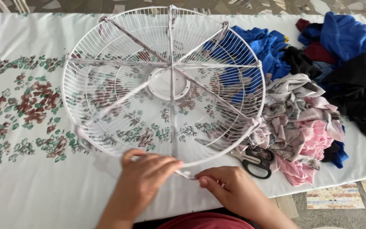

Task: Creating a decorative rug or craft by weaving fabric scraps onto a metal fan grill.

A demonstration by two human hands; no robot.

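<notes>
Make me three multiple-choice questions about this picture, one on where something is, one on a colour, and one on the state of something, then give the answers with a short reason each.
1. Where do the scissors lie?
A. right of the fan guard, by the cloth pile
B. inside the guard
C. on the floor

2. What colour are the scissors' handles?
A. red
B. black
C. white

3. How does the wire fan guard stand?
A. flat, strips stretched across it
B. upright on edge
C. folded in half

Answers:
1 A, they sit at the edge of the cloth pile.
2 B, both loops are black.
3 A, white strips cross to its rim while the left hand and right hand pinch one.
</notes>
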